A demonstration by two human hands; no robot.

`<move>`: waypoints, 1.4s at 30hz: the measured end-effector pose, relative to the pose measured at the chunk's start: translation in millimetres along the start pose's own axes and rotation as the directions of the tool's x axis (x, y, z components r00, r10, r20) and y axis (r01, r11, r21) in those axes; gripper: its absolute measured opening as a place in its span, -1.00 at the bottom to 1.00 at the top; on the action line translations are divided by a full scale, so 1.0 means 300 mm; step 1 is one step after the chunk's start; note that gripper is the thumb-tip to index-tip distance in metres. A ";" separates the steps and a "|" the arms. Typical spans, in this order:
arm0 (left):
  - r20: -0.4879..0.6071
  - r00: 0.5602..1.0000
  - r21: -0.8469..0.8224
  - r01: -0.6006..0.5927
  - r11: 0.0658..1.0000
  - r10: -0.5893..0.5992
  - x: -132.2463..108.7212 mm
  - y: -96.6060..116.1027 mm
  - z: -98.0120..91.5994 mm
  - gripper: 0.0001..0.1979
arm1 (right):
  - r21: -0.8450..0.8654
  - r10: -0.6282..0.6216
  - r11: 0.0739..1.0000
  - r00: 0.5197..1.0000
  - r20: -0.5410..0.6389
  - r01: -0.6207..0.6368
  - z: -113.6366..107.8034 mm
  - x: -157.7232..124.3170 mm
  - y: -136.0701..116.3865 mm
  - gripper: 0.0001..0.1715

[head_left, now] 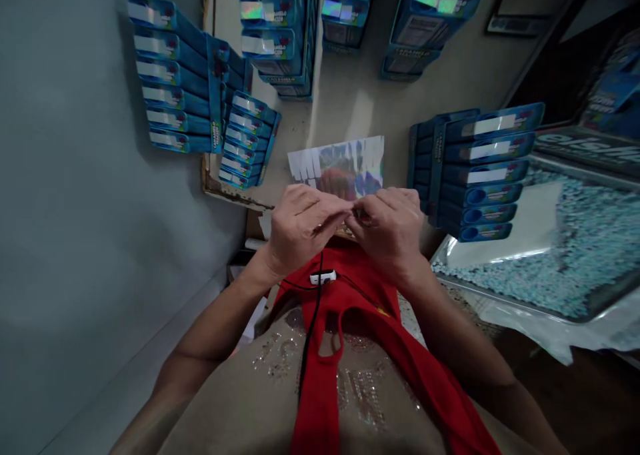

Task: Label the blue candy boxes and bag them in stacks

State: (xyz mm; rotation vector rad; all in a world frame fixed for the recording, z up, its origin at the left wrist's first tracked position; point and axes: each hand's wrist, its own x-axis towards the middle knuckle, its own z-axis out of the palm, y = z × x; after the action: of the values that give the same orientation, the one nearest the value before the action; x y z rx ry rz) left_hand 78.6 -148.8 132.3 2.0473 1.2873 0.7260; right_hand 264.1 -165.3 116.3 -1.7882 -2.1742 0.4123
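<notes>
My left hand (300, 227) and my right hand (387, 228) meet in front of my chest, fingertips pinched together on something small that I cannot make out. Just beyond them a shiny holographic sticker sheet (340, 165) lies on the beige table (360, 95). A red strap (350, 348) and a black cable with a white clip (323, 278) hang over my chest below the hands.
Fanned stacks of blue packaged cards lie on the table: at the left (175, 88), beside it (247, 141), at the top (275, 28), top right (425, 21) and right (475, 175). A tray of small pale blue pieces (565, 255) sits at the right. A grey wall is at the left.
</notes>
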 end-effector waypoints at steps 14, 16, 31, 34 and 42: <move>0.072 0.978 0.173 -0.205 0.963 0.195 -0.013 -0.088 0.049 -0.91 | 0.087 -0.044 0.995 0.999 0.001 0.044 -0.030 -0.020 0.004 -0.67; 0.088 0.978 0.147 -0.199 0.969 0.188 -0.006 -0.096 0.041 -0.91 | 0.051 -0.086 0.995 0.996 -0.034 0.088 -0.031 -0.014 0.004 -0.64; 0.377 0.817 -0.351 0.561 0.749 -0.436 0.049 -0.039 0.010 -0.90 | -0.010 -0.162 0.987 0.985 -0.068 0.161 -0.054 -0.033 0.031 -0.82; 0.422 0.774 -0.376 0.623 0.686 -0.471 0.051 -0.041 0.014 -0.89 | -0.010 -0.136 0.991 0.991 -0.008 0.136 -0.053 -0.038 0.037 -0.84; 0.608 0.616 -0.525 0.785 0.327 -0.502 0.043 -0.023 0.045 -0.85 | 0.055 -0.278 0.957 0.952 -0.126 0.286 -0.038 -0.072 0.079 -0.84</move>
State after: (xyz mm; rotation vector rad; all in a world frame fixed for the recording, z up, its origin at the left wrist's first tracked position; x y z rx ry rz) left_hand 89.1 -137.4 120.0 0.7405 1.1630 0.3622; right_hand 293.8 -181.7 116.2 -1.3975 -2.2555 0.3055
